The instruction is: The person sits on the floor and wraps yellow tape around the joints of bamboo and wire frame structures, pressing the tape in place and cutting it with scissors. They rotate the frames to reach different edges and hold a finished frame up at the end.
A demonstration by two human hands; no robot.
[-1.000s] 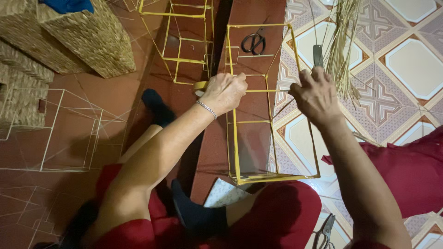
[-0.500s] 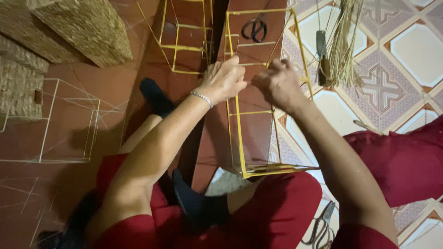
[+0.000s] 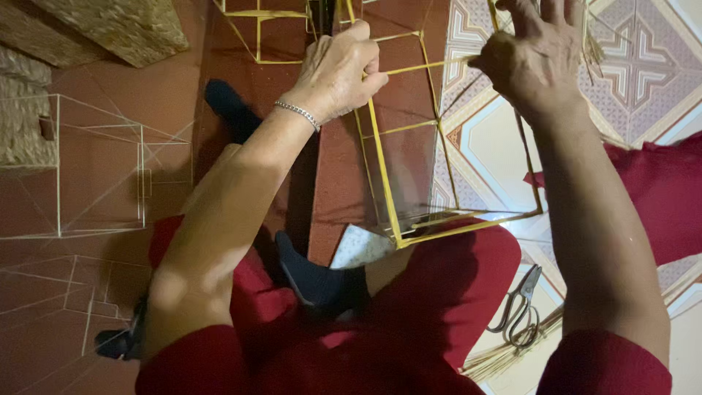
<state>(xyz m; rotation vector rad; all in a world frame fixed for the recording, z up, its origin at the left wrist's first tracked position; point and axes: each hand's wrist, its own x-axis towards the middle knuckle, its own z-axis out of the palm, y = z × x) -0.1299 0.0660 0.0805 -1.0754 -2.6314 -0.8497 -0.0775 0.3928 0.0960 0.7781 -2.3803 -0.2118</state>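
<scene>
A yellow wire box frame [image 3: 387, 197] rests tilted against my red-clad lap. My left hand [image 3: 338, 69], with a silver bracelet at the wrist, is closed around the frame's upper left bar. My right hand [image 3: 532, 55] is at the frame's upper right corner, fingers bent over the bar and touching thin straw strands [image 3: 592, 44] near the top edge. Its fingertips are cut off by the picture's edge.
A second yellow frame [image 3: 263, 22] lies beyond. White wire frames [image 3: 102, 175] stand on the red floor at left, beside woven straw baskets [image 3: 117, 25]. Scissors [image 3: 521, 307] and a straw bundle [image 3: 512, 351] lie on patterned tiles at lower right.
My right hand has moved from the frame's top middle to its right corner. The view has come closer, and the scissors on the far frame have left the picture.
</scene>
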